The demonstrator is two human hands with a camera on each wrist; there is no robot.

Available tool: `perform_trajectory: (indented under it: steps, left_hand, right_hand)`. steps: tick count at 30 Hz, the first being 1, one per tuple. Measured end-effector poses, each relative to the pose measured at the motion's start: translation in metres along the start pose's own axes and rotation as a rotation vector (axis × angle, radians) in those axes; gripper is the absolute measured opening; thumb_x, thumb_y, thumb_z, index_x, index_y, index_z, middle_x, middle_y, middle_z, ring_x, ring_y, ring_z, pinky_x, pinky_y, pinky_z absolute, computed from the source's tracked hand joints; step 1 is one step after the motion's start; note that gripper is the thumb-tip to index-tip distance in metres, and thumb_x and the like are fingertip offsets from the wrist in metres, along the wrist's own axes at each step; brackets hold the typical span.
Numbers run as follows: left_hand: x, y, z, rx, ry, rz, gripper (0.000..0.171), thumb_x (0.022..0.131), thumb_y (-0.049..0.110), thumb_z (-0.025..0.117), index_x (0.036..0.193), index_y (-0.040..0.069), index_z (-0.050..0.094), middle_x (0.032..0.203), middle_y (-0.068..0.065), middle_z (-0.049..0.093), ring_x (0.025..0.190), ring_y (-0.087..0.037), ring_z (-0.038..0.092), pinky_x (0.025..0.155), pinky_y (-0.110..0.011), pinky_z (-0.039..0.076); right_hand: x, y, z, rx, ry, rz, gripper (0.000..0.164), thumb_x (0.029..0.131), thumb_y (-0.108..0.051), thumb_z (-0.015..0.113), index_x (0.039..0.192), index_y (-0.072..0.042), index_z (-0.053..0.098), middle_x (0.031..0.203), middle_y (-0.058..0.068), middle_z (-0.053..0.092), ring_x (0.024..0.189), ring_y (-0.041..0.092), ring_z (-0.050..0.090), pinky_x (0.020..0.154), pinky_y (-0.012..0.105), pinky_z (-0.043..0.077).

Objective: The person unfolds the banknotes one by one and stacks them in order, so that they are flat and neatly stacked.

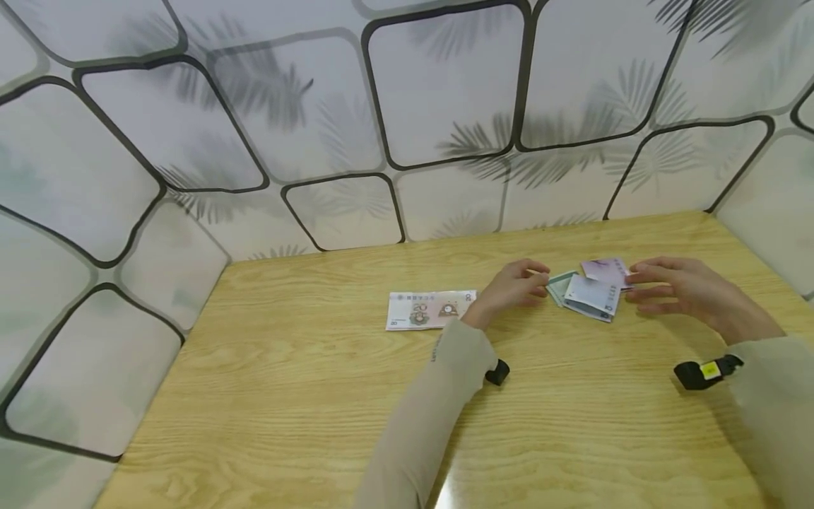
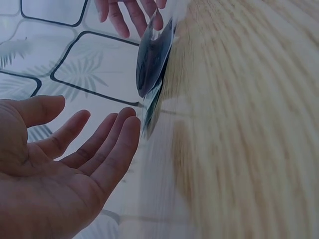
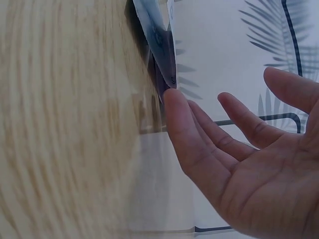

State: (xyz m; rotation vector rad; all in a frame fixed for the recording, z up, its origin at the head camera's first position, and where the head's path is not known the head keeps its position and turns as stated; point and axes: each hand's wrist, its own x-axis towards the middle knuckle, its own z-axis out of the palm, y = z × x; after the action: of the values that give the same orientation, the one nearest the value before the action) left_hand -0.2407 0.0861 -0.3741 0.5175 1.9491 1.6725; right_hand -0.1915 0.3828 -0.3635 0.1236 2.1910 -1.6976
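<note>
Three folded banknotes lie in an overlapping pile on the wooden table: a green banknote point(image 1: 560, 288) at the left, a purple banknote point(image 1: 605, 270) at the back and a blue-grey banknote point(image 1: 591, 296) on top in front. My left hand point(image 1: 516, 288) is at the pile's left side, fingertips right by the green note, fingers loosely extended. On the other side my right hand point(image 1: 683, 290) has its fingertips at the edge of the purple note, fingers spread and relaxed. In the right wrist view the right hand point(image 3: 239, 154) shows an open palm. A flat banknote point(image 1: 420, 311) marked 20 lies left of my left wrist.
The wooden table point(image 1: 286, 396) meets a patterned wall point(image 1: 445, 92) with leaf shapes and dark outlines along its back and left. More wall stands at the right edge. Each wrist wears a small black camera, the right one point(image 1: 699, 375) with a yellow label.
</note>
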Motion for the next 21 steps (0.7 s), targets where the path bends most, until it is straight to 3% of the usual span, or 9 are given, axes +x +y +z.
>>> perform_trajectory:
  steps: [4,11,18,21]
  left_hand:
    - [0.005,0.001,0.004,0.009,0.003,-0.008,0.034,0.107,0.011,0.052,0.136,-0.006,0.055,0.125,-0.024,0.062,0.115,-0.037,0.063,0.091,-0.038,0.057]
    - [0.011,0.001,0.009,0.042,0.004,-0.019,0.033,0.106,0.008,0.053,0.135,-0.006,0.056,0.124,-0.023,0.064,0.112,-0.034,0.065,0.088,-0.035,0.058]
    - [0.017,-0.003,0.016,0.074,-0.010,-0.024,0.032,0.103,0.003,0.057,0.134,-0.005,0.059,0.122,-0.018,0.065,0.105,-0.030,0.067,0.082,-0.031,0.059]
    - [0.017,-0.003,0.018,0.105,-0.023,-0.016,0.033,0.101,0.002,0.059,0.134,-0.003,0.059,0.122,-0.017,0.065,0.100,-0.025,0.068,0.080,-0.028,0.058]
  right_hand:
    - [0.000,0.001,0.001,0.004,-0.004,0.007,0.031,0.111,-0.026,0.043,0.132,-0.003,0.046,0.104,-0.013,0.065,0.094,0.011,0.069,0.084,0.038,0.060]
    - [0.002,0.002,0.003,0.038,0.000,0.012,0.022,0.110,-0.026,0.046,0.125,-0.010,0.051,0.106,-0.010,0.064,0.095,0.012,0.069,0.085,0.039,0.060]
    - [0.004,0.004,0.007,0.034,-0.006,0.017,0.035,0.111,-0.024,0.044,0.134,0.002,0.042,0.108,-0.007,0.062,0.095,0.013,0.069,0.086,0.041,0.059]
    - [0.003,0.003,0.008,0.034,-0.003,0.016,0.032,0.111,-0.023,0.044,0.133,0.000,0.044,0.108,-0.006,0.062,0.095,0.013,0.069,0.085,0.040,0.059]
